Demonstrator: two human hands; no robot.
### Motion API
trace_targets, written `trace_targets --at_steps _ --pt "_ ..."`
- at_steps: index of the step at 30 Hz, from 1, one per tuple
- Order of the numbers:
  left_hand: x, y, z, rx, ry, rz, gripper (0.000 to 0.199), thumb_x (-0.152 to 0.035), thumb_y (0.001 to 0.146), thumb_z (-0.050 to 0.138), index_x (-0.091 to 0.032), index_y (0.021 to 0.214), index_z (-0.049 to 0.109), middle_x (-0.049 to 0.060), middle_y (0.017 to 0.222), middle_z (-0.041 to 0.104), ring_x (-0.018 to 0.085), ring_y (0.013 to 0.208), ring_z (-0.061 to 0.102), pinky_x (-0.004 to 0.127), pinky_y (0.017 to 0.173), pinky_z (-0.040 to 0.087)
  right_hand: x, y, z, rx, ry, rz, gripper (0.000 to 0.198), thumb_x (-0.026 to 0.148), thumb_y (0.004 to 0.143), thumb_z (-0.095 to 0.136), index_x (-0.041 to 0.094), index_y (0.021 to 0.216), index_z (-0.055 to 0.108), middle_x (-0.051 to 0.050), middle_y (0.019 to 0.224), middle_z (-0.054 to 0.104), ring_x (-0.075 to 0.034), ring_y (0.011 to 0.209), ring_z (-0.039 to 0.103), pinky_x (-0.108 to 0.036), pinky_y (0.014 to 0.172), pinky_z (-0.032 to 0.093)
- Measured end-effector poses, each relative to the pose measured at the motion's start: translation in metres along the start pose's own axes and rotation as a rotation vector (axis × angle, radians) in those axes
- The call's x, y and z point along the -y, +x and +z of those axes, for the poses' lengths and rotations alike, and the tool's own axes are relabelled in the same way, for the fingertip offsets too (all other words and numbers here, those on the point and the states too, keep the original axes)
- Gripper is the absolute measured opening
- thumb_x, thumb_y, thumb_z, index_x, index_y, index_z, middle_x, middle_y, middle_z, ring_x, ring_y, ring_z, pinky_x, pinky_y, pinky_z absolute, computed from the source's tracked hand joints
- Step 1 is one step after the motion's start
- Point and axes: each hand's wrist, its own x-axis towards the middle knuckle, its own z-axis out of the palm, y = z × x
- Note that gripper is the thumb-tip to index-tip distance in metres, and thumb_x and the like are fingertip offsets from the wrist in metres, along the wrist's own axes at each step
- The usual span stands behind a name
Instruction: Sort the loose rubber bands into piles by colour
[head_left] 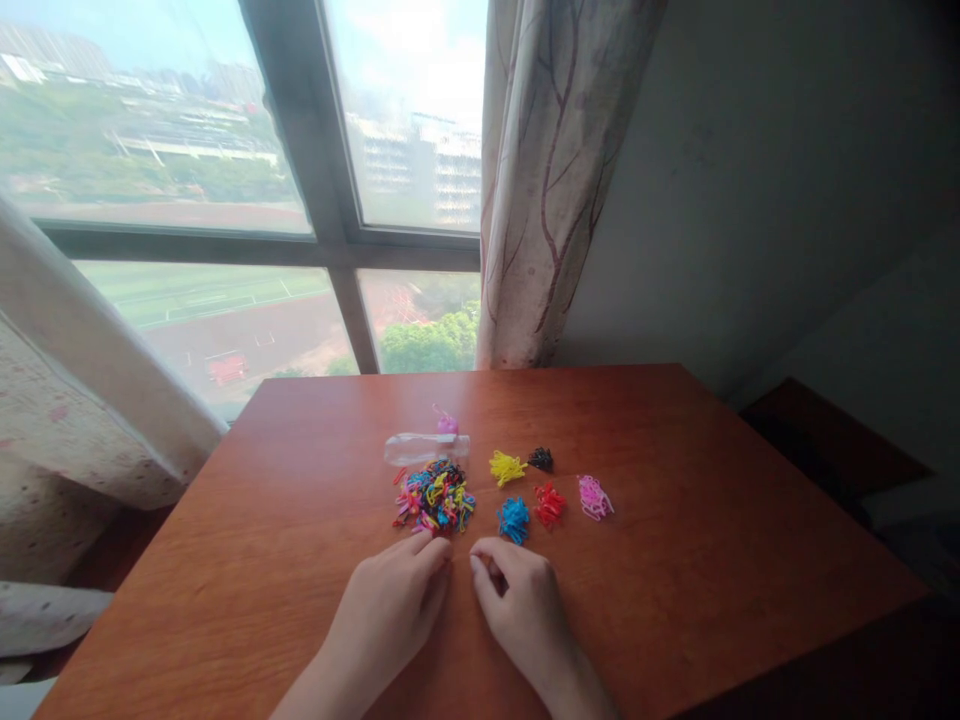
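A mixed heap of small coloured loops that look like rubber bands lies just beyond my left hand. Its fingers are curled together at the heap's near edge, and whatever they may hold is hidden. To the right, my right hand has thumb and forefinger pinched close; anything between the tips is too small to name. A blue pile sits just past the right hand's knuckles. Around it are a red pile, a yellow pile, a black pile and a pink pile.
Behind the mixed heap a clear plastic container lies on its side, with a small purple object beyond it. All stand on a brown wooden table. A window and a patterned curtain border the table's far edge.
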Motion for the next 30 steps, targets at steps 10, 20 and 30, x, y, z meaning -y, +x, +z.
trace_targets --at_steps 10,20,30 --pt "0.003 -0.010 0.002 -0.029 0.000 -0.080 0.017 -0.022 0.093 0.041 -0.024 0.087 0.056 0.000 0.091 0.066 0.019 0.083 0.066 0.027 0.068 0.042 0.002 0.001 -0.002 -0.011 0.003 -0.003 0.015 0.018 0.091 0.050 0.022 0.085 0.063 0.002 0.069 0.064 -0.013 0.062 0.060 -0.021 0.062 0.038" --pt "0.006 -0.021 0.001 0.019 0.057 -0.227 0.022 -0.033 0.096 0.039 -0.024 0.086 0.056 0.001 0.090 0.066 0.020 0.084 0.065 0.028 0.067 0.041 0.003 0.002 -0.004 0.010 0.015 0.005 0.014 0.017 0.090 0.050 0.022 0.085 0.063 0.002 0.069 0.063 -0.013 0.062 0.059 -0.021 0.061 0.036" --pt "-0.014 -0.012 0.003 0.014 0.137 -0.252 0.021 -0.026 0.096 0.038 -0.022 0.090 0.057 0.004 0.095 0.067 0.020 0.086 0.068 0.027 0.063 0.042 0.002 0.001 -0.003 -0.003 0.012 -0.009 0.015 0.018 0.091 0.050 0.022 0.087 0.064 0.001 0.071 0.066 -0.013 0.063 0.062 -0.020 0.063 0.040"
